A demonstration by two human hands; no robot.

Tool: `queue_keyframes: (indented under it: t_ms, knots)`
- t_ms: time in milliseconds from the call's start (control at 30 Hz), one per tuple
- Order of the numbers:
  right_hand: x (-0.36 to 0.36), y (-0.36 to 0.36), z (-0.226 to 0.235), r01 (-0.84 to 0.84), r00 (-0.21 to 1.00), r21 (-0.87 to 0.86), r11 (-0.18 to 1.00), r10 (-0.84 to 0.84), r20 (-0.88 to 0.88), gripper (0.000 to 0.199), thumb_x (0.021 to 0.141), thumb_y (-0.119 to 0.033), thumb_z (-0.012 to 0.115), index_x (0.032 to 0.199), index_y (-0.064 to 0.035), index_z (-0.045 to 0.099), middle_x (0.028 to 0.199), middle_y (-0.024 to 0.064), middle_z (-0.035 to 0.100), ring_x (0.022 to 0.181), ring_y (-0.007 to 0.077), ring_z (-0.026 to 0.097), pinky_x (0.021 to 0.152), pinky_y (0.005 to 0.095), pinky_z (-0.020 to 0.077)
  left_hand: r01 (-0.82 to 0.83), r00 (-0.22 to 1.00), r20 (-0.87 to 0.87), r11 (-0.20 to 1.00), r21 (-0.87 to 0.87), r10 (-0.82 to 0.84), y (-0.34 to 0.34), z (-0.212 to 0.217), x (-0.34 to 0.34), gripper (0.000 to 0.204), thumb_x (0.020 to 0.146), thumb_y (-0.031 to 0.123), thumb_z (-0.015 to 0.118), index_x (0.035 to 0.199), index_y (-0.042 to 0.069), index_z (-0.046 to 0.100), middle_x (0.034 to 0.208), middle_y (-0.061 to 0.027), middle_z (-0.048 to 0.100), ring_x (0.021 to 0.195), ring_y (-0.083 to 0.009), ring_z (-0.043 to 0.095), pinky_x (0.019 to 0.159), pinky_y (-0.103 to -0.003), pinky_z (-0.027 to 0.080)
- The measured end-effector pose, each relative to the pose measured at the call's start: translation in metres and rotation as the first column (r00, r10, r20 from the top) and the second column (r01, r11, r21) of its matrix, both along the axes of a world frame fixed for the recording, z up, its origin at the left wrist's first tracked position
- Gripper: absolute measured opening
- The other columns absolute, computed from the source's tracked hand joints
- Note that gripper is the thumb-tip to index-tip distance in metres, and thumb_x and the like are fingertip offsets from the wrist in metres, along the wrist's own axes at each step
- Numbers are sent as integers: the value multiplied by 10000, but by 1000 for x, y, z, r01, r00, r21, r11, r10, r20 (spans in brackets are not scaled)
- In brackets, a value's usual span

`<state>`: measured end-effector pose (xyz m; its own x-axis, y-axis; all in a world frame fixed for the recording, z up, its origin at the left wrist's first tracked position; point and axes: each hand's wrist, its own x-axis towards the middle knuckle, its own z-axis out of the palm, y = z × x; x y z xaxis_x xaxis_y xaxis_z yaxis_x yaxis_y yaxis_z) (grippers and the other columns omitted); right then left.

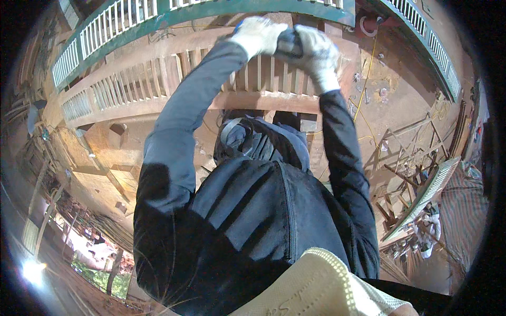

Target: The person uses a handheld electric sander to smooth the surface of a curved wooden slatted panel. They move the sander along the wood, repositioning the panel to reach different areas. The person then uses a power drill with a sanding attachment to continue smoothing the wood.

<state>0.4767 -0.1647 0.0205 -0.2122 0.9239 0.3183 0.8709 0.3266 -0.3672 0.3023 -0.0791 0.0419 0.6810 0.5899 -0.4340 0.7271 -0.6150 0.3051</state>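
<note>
Both my hands wear whitish work gloves and meet over the far side of a bare wooden slatted panel. My left hand is closed, its fingertips against a dark grey lump between the hands. Around the other side of that lump, my right hand is curled, with its fingers bent. What the lump is, I cannot make out; shadow and the gloves hide most of it. Below the hands, the panel's upright slats run between two long reddish rails.
Beyond the panel stands a green-framed slatted panel, with another at the far right. A yellow cord crosses the floor. Wooden frame pieces and a leaning slatted panel are on the right. Flat boards lie left.
</note>
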Motion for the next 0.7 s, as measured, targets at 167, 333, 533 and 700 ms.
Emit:
queue_keyframes:
  t_ms: [167,333,533,700]
  knots:
    - [19,33,17,82,991,-31,996,-78,104,678,578,-437,827,1134,-125,597,1054,84,664,981,292,640,847,413,507,-31,996,82,998,55,26,33,7,28,285,752,230,615,1010,134,686,986,-144,705,957,-310,676,795,-452,534]
    - [-22,-35,1,22,1000,-57,998,-22,3,783,562,-486,853,1192,-113,577,1132,122,637,1053,323,610,911,448,485,21,1000,-7,999,-40,-22,-30,-12,-20,409,747,273,674,1137,184,592,987,-165,692,943,-319,667,811,-462,528]
    - [-93,-129,36,-169,985,-406,898,163,-50,744,589,-419,825,1179,-75,530,1201,133,581,1121,340,545,926,469,464,-132,991,-60,963,-237,121,-160,0,-103,659,763,190,616,1398,153,444,1024,-197,681,904,-328,676,777,-466,530]
    - [-145,-138,16,-286,954,-265,921,301,15,677,645,-411,780,1209,-102,570,1192,112,585,1100,314,567,945,454,471,-241,970,-108,925,-294,218,-170,7,-160,606,792,122,562,1389,154,460,929,-169,701,836,-315,690,727,-437,534]
